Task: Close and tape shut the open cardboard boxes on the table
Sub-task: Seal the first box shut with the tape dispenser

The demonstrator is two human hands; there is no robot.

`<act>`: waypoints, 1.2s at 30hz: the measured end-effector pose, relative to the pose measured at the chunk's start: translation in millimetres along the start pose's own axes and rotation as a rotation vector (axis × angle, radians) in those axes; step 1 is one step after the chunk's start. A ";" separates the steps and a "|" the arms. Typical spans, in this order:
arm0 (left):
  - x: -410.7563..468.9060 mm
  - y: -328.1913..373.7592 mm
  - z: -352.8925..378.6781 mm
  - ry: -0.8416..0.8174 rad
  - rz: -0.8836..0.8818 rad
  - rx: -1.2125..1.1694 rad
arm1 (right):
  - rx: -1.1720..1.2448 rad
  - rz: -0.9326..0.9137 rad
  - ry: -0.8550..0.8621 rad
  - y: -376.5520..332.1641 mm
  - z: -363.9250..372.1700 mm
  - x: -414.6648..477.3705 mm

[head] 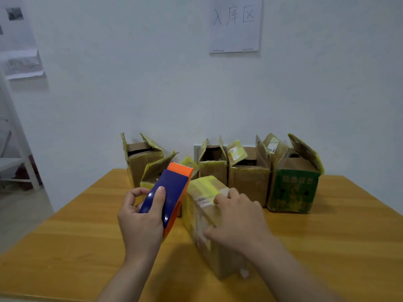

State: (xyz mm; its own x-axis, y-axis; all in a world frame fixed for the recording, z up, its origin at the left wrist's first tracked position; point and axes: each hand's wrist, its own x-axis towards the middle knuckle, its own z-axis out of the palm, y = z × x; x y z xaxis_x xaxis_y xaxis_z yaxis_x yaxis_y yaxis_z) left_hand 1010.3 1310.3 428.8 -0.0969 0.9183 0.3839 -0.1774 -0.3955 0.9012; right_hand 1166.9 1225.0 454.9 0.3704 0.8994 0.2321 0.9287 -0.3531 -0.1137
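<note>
Mid-frame, the left hand (141,219) gripped the tape dispenser (174,188); the right hand (237,216) pressed open fingers (220,199) on the closed box (205,188) on the tabletop (87,236). Easing off could let its flaps spring up untaped.

Boxes on the tabletop (65,247): one near, the rest behind.
The closed box (204,189) stands nearest, under the right hand (237,216); the tape dispenser (172,192), in the left hand (139,223), is just left of it; open boxes (248,179) line the wall behind.
</note>
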 end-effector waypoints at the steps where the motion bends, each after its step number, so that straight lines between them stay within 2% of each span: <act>1: 1.0 -0.3 -1.5 0.009 -0.004 -0.005 | -0.017 0.014 -0.019 8.5 -4.1 0.2; 3: 2.4 -0.6 -3.0 0.020 -0.008 -0.011 | -0.060 0.059 -0.030 24.7 -10.3 -0.6; 6: 1.5 0.0 -2.2 0.017 -0.009 -0.013 | -0.124 0.093 0.053 43.7 -9.4 -3.1; 9: -1.2 2.0 0.6 -0.004 -0.004 -0.007 | 0.014 0.066 0.118 40.2 0.8 -3.7; 11: -2.2 2.1 2.2 -0.026 -0.007 -0.007 | 0.108 0.052 0.050 26.6 10.3 -3.9; 14: -3.1 2.3 3.1 -0.057 -0.006 0.006 | 0.076 0.036 -0.002 13.8 25.7 -3.0; 20: -1.6 7.6 -3.0 -0.053 0.012 0.010 | 0.247 -0.010 0.281 35.0 39.7 -4.3; 23: -1.2 9.1 -7.2 -0.036 0.027 0.018 | 0.316 -0.031 0.352 54.3 41.0 -0.5; 26: -1.6 10.7 -8.3 -0.042 0.032 0.011 | 0.227 -0.001 0.402 43.7 39.7 3.1; 31: -5.5 7.9 -7.7 -0.081 0.034 0.027 | 0.042 0.133 0.149 -3.4 45.3 -3.1; 36: -4.6 9.4 -11.1 -0.123 0.041 0.022 | 0.100 0.140 0.208 -0.7 57.4 -2.5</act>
State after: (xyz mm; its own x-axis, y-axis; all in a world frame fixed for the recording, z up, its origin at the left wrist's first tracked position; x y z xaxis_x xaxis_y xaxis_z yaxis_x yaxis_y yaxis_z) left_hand 998.1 1302.2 433.2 0.0170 0.8973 0.4411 -0.1543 -0.4336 0.8878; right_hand 1164.1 1237.8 398.9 0.5012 0.7677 0.3993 0.8651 -0.4342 -0.2511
